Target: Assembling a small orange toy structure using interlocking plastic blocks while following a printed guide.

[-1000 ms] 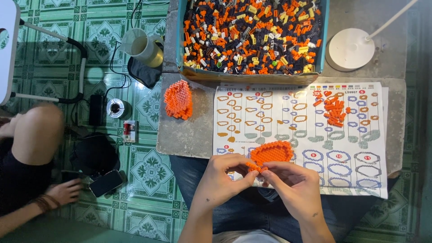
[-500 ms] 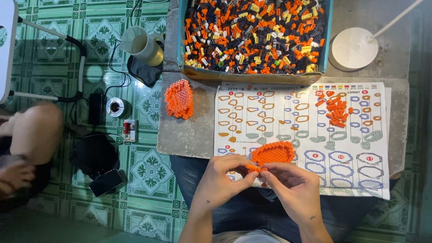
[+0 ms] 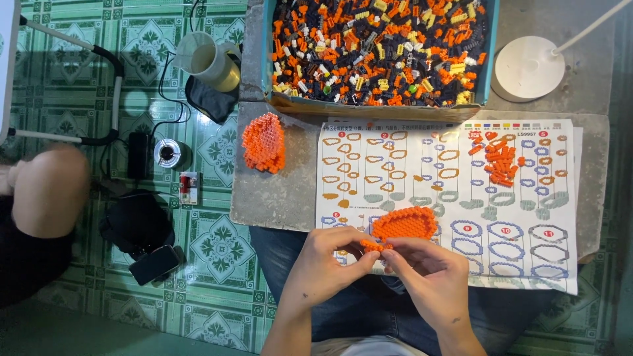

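Note:
My left hand [image 3: 330, 264] and my right hand [image 3: 432, 277] meet over the near edge of a grey slab, both pinching a small row of orange bricks [image 3: 376, 246] between the fingertips. Just beyond the fingers an orange oval brick layer [image 3: 405, 223] lies on the printed instruction sheet [image 3: 448, 171]. A finished stack of orange brick layers [image 3: 265, 142] rests on the slab to the left of the sheet. A loose heap of orange bricks [image 3: 500, 158] sits on the sheet's upper right.
A box [image 3: 379, 49] full of orange, black, white and yellow bricks stands at the back. A white round lamp base [image 3: 529, 68] is to its right. On the tiled floor: a plastic jug [image 3: 208, 60], cables, a phone [image 3: 153, 264]. Another person's knee [image 3: 49, 191] is at left.
My hands stay together at the sheet's near edge with only small finger movement. The other person's hand at lower left has left view.

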